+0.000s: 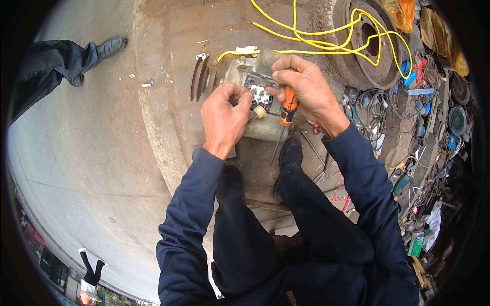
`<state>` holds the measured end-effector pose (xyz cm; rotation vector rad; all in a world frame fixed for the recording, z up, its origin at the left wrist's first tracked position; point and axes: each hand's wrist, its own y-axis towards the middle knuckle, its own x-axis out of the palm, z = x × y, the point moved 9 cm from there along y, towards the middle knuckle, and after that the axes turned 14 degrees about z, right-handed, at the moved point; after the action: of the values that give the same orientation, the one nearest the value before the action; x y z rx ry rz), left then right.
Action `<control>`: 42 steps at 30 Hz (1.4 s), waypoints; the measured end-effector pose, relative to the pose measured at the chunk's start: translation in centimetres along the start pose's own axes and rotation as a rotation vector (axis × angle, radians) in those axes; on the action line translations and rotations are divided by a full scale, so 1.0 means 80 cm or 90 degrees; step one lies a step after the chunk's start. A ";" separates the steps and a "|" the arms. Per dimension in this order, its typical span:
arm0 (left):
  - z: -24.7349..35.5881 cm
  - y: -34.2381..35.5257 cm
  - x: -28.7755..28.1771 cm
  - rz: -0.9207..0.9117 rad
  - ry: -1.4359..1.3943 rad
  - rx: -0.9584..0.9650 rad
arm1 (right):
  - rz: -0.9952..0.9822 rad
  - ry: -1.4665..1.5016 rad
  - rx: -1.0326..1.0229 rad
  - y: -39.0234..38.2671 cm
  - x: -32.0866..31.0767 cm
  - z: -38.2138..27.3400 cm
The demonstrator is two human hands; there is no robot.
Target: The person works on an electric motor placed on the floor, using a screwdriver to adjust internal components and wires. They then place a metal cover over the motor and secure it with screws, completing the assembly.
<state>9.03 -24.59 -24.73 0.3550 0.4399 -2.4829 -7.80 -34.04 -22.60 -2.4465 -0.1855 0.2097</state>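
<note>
Over the motor (266, 132), the left hand (224, 118), its grip pinched on the block (260, 95), should steady it for the right hand (312, 94), curled round the screwdriver (288, 108).

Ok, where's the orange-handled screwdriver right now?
In the head view, the orange-handled screwdriver is tucked in the right hand, just right of the small white terminal block.

Left hand (224, 116) has free room leftward; yellow cable (316, 52) obstructs far right
</note>
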 end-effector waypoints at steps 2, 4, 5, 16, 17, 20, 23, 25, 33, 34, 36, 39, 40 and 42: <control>-0.001 0.000 0.000 -0.002 -0.004 -0.006 | 0.001 -0.013 -0.002 -0.002 0.003 -0.002; -0.002 0.000 0.000 -0.003 0.004 -0.005 | 0.007 -0.018 -0.019 -0.005 0.005 -0.006; -0.003 0.000 0.000 -0.006 0.001 -0.016 | 0.007 -0.020 -0.022 -0.007 0.006 -0.007; -0.002 -0.001 -0.001 -0.007 0.013 -0.024 | 0.023 -0.122 -0.105 -0.030 0.022 -0.013; -0.002 -0.001 -0.001 -0.008 0.017 -0.025 | 0.012 -0.111 -0.101 -0.029 0.022 -0.012; -0.003 -0.001 -0.001 -0.009 0.021 -0.028 | -0.004 -0.052 -0.040 -0.019 0.012 -0.005; -0.004 -0.001 -0.001 -0.008 0.006 -0.030 | -0.012 0.024 0.003 -0.011 0.004 0.002; -0.006 -0.001 0.000 -0.005 -0.008 -0.036 | -0.015 0.048 0.002 -0.009 0.003 0.004; -0.001 -0.001 0.000 -0.014 -0.005 -0.008 | -0.009 0.003 -0.022 -0.004 0.009 0.005; -0.001 -0.001 -0.001 -0.014 0.000 -0.007 | -0.015 -0.009 -0.028 -0.004 0.010 0.005; -0.003 0.000 -0.002 -0.014 0.006 -0.024 | -0.016 -0.028 -0.032 -0.003 0.010 0.004; -0.005 -0.001 -0.002 -0.014 -0.004 -0.036 | -0.011 -0.032 -0.029 -0.002 0.008 0.007; -0.005 0.000 -0.001 -0.016 -0.013 -0.038 | -0.013 -0.022 -0.030 -0.002 0.008 0.007; -0.005 0.000 -0.001 -0.011 -0.017 -0.033 | -0.017 -0.016 -0.036 -0.001 0.007 0.008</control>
<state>9.14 -24.39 -25.07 0.2975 0.4979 -2.4844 -7.40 -33.50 -23.13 -2.4974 -0.2380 0.2272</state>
